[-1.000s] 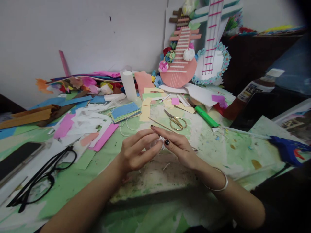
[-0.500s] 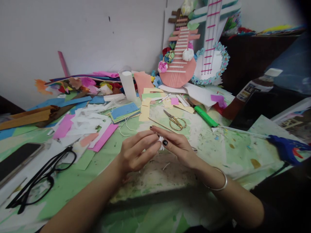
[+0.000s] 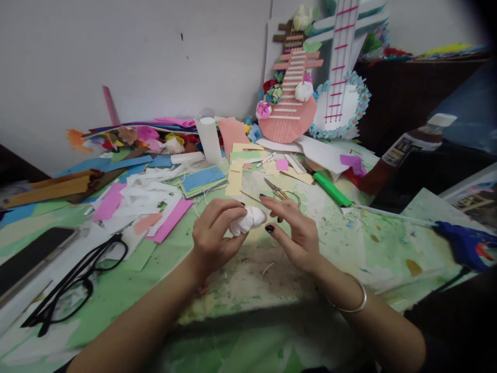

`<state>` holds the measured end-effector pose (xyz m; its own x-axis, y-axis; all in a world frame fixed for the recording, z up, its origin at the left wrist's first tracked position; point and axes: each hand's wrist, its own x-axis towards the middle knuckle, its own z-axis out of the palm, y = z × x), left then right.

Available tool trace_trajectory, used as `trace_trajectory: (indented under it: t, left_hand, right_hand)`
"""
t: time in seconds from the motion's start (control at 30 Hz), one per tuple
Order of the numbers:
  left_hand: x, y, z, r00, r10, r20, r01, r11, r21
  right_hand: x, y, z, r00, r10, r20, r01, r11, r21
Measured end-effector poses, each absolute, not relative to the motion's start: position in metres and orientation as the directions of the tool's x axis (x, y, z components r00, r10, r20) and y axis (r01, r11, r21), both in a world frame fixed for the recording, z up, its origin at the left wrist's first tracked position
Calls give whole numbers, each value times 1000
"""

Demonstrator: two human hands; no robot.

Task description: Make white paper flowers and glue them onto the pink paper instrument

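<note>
The left hand (image 3: 212, 233) is holding a white, crumpled bundle (image 3: 248, 220) between thumb and fingers, its rounded end pointing toward the right hand (image 3: 297, 241). The right hand is holding nothing visible; its thumb and fingers are standing wide beside that end (a small gap is apparently separating them). The bundle is hanging above the green-stained table cover (image 3: 330, 241), in front of the gold-handled scissors (image 3: 285, 195) and a thin stick (image 3: 250, 196). A stack of coloured paper (image 3: 204, 178) is lying beyond the left hand; a green-handled cutter (image 3: 332, 189) is lying beyond the right.

The step in hand is seemingly one of handling or shaping: the left hand is steadying, the right is leaving the end exposed. Any next touch is calling, by judgement, for a steady left hold and light right fingertips (the folds are looking soft and easily crushed).
</note>
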<state>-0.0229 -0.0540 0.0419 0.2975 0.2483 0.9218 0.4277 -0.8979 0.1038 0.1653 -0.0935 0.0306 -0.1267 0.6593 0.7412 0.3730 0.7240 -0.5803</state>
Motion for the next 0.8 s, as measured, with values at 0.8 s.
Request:
trace_trajectory:
  t: [0.8]
  left_hand:
    - [-21, -46, 30, 394, 389, 833, 384, -893, 236]
  right_hand:
    - [167, -76, 23, 204, 878, 433, 32, 436, -899]
